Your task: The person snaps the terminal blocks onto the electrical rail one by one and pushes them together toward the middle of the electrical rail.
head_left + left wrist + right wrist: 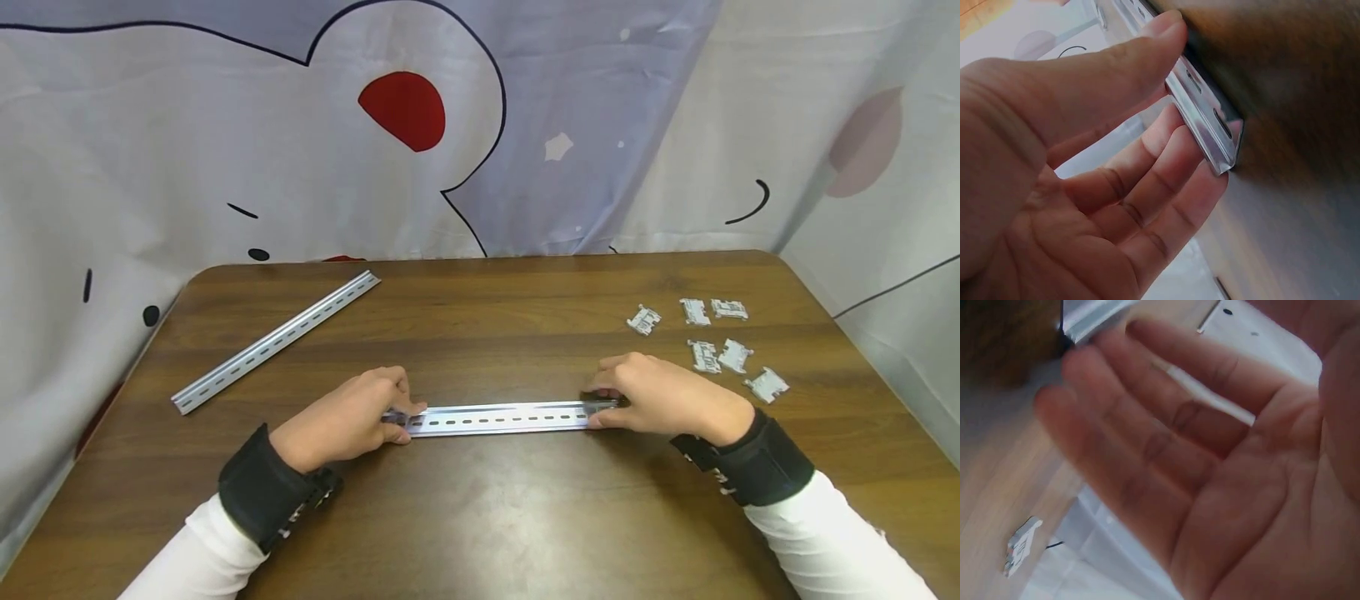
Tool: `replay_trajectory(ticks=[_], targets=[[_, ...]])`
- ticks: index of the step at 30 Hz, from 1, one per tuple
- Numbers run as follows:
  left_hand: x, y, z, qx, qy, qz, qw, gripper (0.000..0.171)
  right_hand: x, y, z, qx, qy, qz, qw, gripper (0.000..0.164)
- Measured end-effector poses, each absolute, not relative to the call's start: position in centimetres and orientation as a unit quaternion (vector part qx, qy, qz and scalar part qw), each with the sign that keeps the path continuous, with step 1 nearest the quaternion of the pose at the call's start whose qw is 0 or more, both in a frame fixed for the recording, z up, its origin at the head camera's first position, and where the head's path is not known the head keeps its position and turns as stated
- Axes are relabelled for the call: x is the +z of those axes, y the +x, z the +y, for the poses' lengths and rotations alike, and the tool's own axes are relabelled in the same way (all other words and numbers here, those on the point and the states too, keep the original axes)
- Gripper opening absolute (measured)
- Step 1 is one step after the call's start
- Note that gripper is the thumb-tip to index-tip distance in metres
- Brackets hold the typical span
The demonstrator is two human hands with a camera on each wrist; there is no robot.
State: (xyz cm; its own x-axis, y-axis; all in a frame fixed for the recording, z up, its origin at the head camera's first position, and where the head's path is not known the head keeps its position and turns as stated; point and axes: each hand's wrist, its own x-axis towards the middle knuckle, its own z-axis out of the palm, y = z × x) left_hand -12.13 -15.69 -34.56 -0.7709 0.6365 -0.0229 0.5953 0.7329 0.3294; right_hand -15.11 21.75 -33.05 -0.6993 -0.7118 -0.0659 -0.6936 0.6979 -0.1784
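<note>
A slotted metal DIN rail (495, 419) lies crosswise on the table in front of me, with a hand at each end. My left hand (360, 417) pinches its left end, thumb on the near side and fingers along the far edge. In the left wrist view the fingertips (1175, 134) bear against the side of the rail (1200, 109). At the right end my right hand (648, 392) holds the rail between thumb and fingers. The right wrist view shows those fingers long and only slightly bent, beside the rail's end (1088, 322); the thumb tip is out of sight there.
Another slotted rail (277, 340) lies slanted at the back left of the wooden table (480, 517). Several small pale grey plastic pieces (705, 357) are scattered beyond my right hand. A printed cloth (600, 125) hangs behind the table's back edge.
</note>
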Motion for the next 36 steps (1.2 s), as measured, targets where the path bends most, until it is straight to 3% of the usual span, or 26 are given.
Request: replay_trajectory(ticks=[7,11,14,20,23,32,36], targets=[[-34.6,-12.3,-15.5,0.16,0.311,0.934,0.077,0.039,-32.3,-18.6,24.1,-0.094,-0.192,0.977,0.007,0.024],[-34.7,-12.4,-15.6,0.163,0.305,0.935,0.076,0.038,-32.2,-20.8,25.1,-0.083,-0.086,0.992,0.036,0.044],[-34.7,-12.4,-15.6,0.166,0.307,0.934,0.071,0.036,-32.6,-22.1,25.4,-0.075,-0.051,0.994,0.062,0.048],[-34.8,-12.4,-15.7,0.176,0.306,0.933,0.072,0.037,-33.7,-23.6,25.4,-0.077,-0.067,0.992,0.069,0.036],[-34.9,-12.5,-15.6,0.179,0.3,0.934,0.076,0.038,-33.8,-23.6,25.4,-0.087,-0.103,0.988,0.078,0.044],[-35.1,-12.6,-15.6,0.18,0.289,0.936,0.087,0.042,-33.3,-22.7,25.3,-0.147,-0.153,0.974,0.084,0.041],[-35.2,-12.6,-15.6,0.181,0.289,0.937,0.079,0.04,-32.8,-21.4,25.2,-0.167,-0.156,0.971,0.075,0.032]])
